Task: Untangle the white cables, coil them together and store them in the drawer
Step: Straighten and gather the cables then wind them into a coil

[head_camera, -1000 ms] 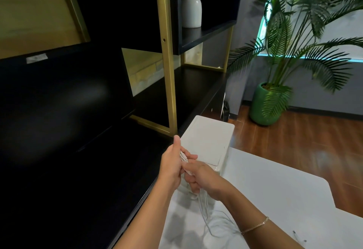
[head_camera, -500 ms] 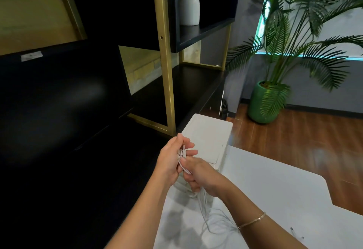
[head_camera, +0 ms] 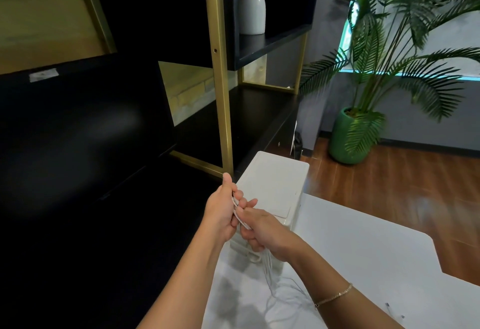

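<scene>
Both hands meet in front of a white drawer unit standing on the white table. My left hand grips the upper ends of the white cables, thumb pointing up. Just below and to the right, my right hand is curled round the same bundle. From under the right hand the cables hang down and spread in loose loops on the table. The drawer front is hidden behind my hands.
A black and gold shelf unit stands close behind, with a white vase on an upper shelf. A potted palm sits on the wooden floor at the right. The table's notched edge is at the right.
My left thumb rose again after folding down half a second ago. Both hands stay together on the cables and have hardly shifted; the view moved slightly.
</scene>
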A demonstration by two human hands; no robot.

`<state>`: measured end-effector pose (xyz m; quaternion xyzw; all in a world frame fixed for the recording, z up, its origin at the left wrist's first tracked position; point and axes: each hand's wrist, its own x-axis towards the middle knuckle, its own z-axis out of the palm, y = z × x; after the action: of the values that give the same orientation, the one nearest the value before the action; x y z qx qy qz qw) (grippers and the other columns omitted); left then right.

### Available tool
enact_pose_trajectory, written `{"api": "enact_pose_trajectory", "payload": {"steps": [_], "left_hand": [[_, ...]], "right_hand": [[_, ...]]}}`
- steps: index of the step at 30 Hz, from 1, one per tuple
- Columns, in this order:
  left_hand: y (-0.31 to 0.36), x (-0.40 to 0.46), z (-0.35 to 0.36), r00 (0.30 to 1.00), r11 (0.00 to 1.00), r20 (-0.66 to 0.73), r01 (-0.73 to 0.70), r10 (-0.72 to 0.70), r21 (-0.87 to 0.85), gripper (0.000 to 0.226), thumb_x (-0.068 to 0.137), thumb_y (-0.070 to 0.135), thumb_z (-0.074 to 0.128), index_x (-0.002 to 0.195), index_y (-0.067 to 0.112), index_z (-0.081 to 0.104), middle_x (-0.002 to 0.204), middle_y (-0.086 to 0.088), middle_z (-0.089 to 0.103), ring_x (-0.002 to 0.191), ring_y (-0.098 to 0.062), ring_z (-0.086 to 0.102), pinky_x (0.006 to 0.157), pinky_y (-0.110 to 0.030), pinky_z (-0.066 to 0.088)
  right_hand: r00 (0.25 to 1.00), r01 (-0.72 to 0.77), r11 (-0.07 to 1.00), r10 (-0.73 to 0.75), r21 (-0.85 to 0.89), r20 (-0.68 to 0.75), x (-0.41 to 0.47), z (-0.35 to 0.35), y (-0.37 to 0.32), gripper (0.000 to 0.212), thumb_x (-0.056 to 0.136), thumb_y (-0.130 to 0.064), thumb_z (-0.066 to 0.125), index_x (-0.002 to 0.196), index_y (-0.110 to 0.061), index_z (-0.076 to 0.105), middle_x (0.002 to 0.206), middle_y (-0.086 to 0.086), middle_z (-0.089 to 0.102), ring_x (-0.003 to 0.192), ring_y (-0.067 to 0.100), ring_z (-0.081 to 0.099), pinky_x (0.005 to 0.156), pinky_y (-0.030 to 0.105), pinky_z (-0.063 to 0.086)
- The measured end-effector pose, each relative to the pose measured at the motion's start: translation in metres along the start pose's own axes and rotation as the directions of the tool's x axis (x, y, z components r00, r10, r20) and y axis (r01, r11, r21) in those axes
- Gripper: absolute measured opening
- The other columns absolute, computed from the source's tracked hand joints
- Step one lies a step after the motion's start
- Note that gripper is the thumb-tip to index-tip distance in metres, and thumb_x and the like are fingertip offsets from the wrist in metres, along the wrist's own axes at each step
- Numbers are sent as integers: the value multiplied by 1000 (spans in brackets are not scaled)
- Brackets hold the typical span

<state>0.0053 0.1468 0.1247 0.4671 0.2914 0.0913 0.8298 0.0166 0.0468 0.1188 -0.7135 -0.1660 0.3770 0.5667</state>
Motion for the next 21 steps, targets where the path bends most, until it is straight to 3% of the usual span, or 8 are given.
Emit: {"api": "enact_pose_trajectory", "payload": {"steps": [2,4,6,13,17,21], "left_hand": [[4,0,1,1000,997,-29,2,-4,-76,39,95,44,45,75,12,48,47,3,41,35,-8,42,69,-32,55],[10,5,-1,999,981,-52,-10,0,-193,36,96,42,45,75,12,45,46,4,37,35,-7,34,44,-21,45],[14,9,-4,999,965,-51,-7,-7,-262,34,96,40,44,79,11,45,43,5,36,33,-5,31,35,-16,34],[13,15,-10,999,931,-53,-27,9,-365,27,98,37,42,88,14,53,59,3,32,32,-3,26,30,-13,22],[8,17,-14,994,931,-112,-53,13,-361,29,97,39,43,86,15,53,58,5,29,31,-2,24,29,-14,19],[3,12,-15,987,952,-156,-70,24,-298,29,96,42,45,85,17,55,52,7,32,32,-3,22,30,-15,18]], "right_hand": [[1000,24,998,-25,-62,-15,0,-1,2,39,99,-41,35,71,-17,45,50,-8,33,45,7,23,47,21,20],[999,33,995,-37,-98,-36,-2,-3,8,47,99,-43,36,63,-17,49,43,-12,35,42,6,27,46,20,24],[998,49,995,-52,-84,-37,-5,-4,13,48,99,-43,37,61,-17,51,41,-13,34,39,5,27,46,20,23],[993,116,981,-109,-153,50,-6,-8,14,34,99,-29,43,71,-22,60,50,-10,39,46,6,31,47,18,26],[992,111,964,-92,-241,90,-7,-6,16,31,98,-25,46,72,-23,61,61,-10,60,51,6,51,61,22,42],[992,119,933,-102,-341,68,-7,-4,25,24,96,-26,52,76,-25,65,83,-1,69,73,5,66,73,22,49]]}}
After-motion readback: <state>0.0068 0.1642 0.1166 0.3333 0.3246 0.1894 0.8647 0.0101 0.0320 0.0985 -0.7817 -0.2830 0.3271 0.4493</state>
